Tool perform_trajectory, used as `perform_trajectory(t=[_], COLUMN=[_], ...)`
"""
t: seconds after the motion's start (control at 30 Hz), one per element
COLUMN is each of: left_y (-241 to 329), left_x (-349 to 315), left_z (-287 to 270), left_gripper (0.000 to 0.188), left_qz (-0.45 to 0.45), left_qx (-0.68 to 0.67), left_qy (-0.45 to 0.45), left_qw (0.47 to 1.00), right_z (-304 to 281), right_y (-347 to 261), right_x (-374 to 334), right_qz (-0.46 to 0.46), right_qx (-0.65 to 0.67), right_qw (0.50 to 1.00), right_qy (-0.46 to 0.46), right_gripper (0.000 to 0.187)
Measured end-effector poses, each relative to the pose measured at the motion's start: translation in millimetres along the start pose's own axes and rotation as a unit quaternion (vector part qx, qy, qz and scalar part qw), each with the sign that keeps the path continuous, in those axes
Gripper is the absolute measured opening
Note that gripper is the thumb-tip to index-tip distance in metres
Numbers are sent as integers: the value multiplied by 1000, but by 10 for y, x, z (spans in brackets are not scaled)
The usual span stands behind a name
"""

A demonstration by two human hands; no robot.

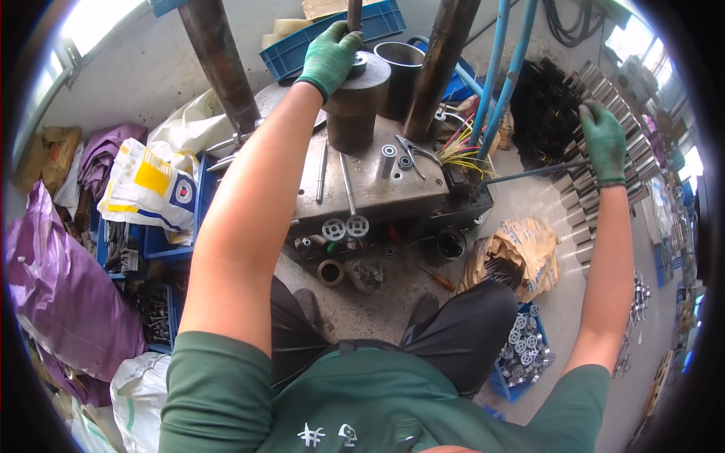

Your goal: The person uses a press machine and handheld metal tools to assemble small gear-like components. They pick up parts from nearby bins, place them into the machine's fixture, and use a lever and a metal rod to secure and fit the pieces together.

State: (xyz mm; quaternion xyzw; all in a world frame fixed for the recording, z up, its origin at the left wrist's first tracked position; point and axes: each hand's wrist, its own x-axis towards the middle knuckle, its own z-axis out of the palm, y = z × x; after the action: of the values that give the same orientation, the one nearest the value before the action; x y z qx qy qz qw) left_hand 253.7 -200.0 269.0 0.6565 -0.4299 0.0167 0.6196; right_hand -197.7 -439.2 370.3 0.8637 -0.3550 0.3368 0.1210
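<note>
A person in a green shirt (355,392) sits with dark trousers (483,325) spread at either side of the floor gap. By the right knee stands a blue bin (513,393) heaped with grey wheel parts (525,343), and just beyond it slumps an open paper sack (540,249). Off to the left bulges a purple bag (68,287). On the floor between the feet and the steel bed (419,192) lie a brown-handled tool (440,281), a round cup (330,272) and a darker cup (451,244). Two discs (357,226) show at the bed's front edge — a thin rod (347,183) runs back from one of them. Further in, a small cylinder (387,161) stands upright beside a ring (405,162) and pliers (419,155). To the right, the gloved right hand (604,143) is partly curled where the end of a lever (532,172) reaches it; whether the fingers close round it cannot be told. Beyond that hand rise rows of shiny tubes (638,155). The gloved left hand (332,57) is above the round block (359,98), fingers bent against the upright dark rod (355,13) — how firmly they hold cannot be told. Behind, a blue tray (287,62) sits by the wall.
</note>
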Motion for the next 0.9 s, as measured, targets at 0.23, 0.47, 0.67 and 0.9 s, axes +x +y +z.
perform_trajectory(t=[0.23,0.47,0.67,0.9], left_y=[233,645,618,28], left_x=[-252,-1472,-2796,-3033], left_z=[28,276,639,895], left_gripper=[30,37,62,31], left_qz=[33,150,-347,-574], left_qx=[-123,-205,-432,-399], left_qy=[-4,29,24,15], left_qw=[992,967,832,715], right_z=[16,0,-131,-253], right_y=[-75,-79,-28,-79], right_x=[135,73,-145,-542], right_qz=[50,60,62,66], right_qx=[-26,0,37,86], right_qw=[996,995,992,987], right_qy=[-73,-86,-103,-115], right_gripper=[62,64,51,38])
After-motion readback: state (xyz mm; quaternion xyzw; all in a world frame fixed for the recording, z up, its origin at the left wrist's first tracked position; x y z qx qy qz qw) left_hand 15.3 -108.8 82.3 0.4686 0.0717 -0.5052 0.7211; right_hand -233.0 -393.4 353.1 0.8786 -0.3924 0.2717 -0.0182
